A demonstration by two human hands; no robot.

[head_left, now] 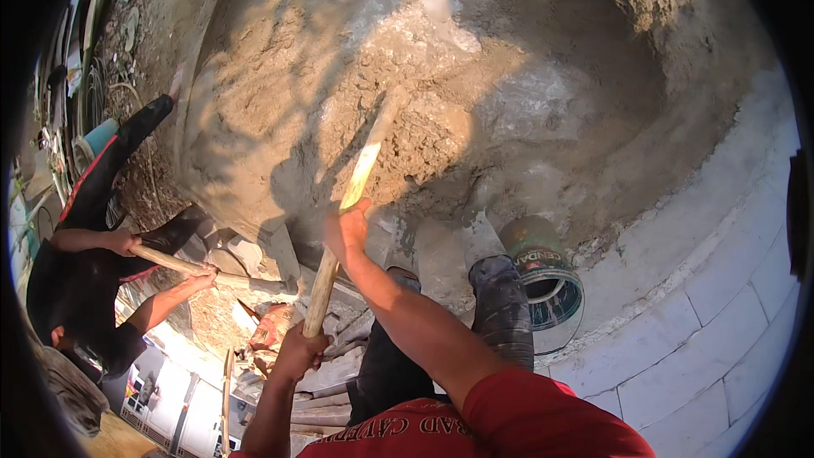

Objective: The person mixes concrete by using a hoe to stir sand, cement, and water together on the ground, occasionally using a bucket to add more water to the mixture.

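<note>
My right hand is closed around the upper middle of a long wooden tool handle. Lower down, near the handle's close end, my left hand grips it too. The handle slants away from me toward wet grey-brown mortar. Its far end meets the lumpy heap, and the tool's head is hidden there, so its kind cannot be told. Both my legs stand at the near edge of the mix, with grey muck on the boots or lower legs.
A dark green bucket lies tipped beside my right leg. At left, a person in black holds another wooden-handled tool with a flat blade. A pale block wall curves along the right. Boards lie behind my legs.
</note>
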